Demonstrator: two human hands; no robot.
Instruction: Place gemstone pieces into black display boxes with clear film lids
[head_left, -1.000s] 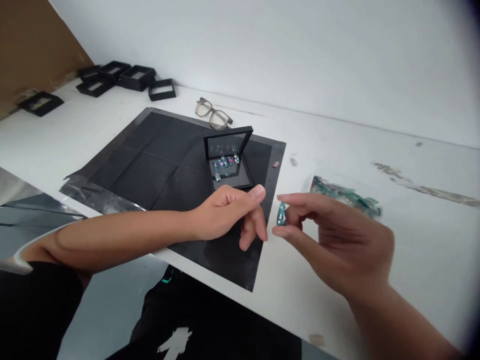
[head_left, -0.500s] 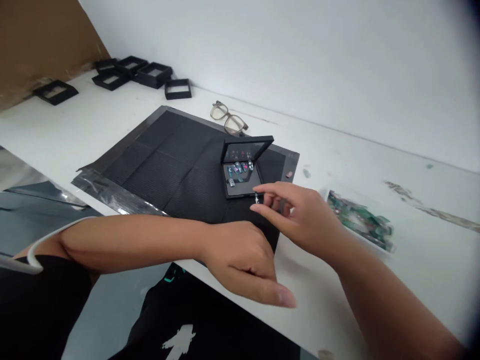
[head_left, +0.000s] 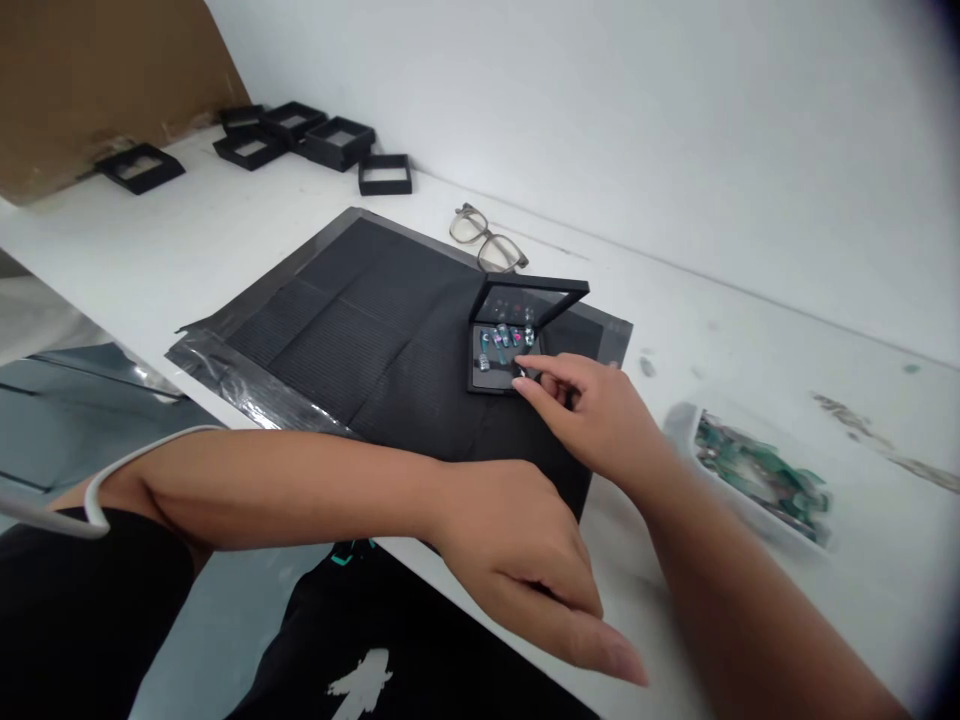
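Observation:
My right hand [head_left: 592, 410] pinches a small dark press-on nail [head_left: 523, 371] between thumb and index finger, low over the front right of a black display box [head_left: 491, 379]. The box stands with its clear-windowed lid [head_left: 559, 293] tilted up. Inside it, several teal, glittery press-on nails [head_left: 502, 337] form a row, with another silvery nail [head_left: 484, 362] below them. My left hand [head_left: 517, 550] hangs back-up at the table's front edge, fingers curled under and thumb stretched out. Whatever its palm may hold is hidden.
A black ribbed mat [head_left: 360, 330] lies under the box. Eyeglasses [head_left: 489, 238] rest behind it. Several black frame-like boxes [head_left: 339, 143] stand at the back left. To the right is a clear plastic tray [head_left: 679, 430] of green and silvery pieces [head_left: 757, 475]. A white wall [head_left: 600, 120] rises behind.
My right hand has brought the pinched nail from the box's front right corner to over its inside. My left hand sits lower and farther right as the view shifts.

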